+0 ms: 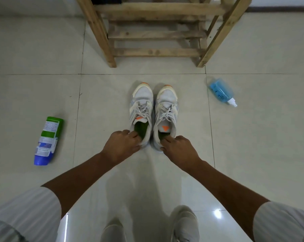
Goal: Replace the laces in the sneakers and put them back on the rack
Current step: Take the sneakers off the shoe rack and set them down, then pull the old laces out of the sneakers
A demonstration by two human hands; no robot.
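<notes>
The left sneaker (142, 94) and right sneaker (167, 96) are set side by side on the floor (252, 137), toes toward 12 o'clock, with laces (141, 110) threaded in both. The left sneaker is gripped at the heel collar by the left hand (120, 145), fingers curled into the green-lined opening. The right sneaker is gripped likewise by the right hand (180, 149). Both forearms are extended forward and converge slightly; the hands are kept apart, one per sneaker. The rack (156, 9) is stood at 12 o'clock from the pair, apart from it. A spray bottle (221, 90) is laid at 2 o'clock and a green bottle (47, 140) at 8 o'clock, both on their sides.
</notes>
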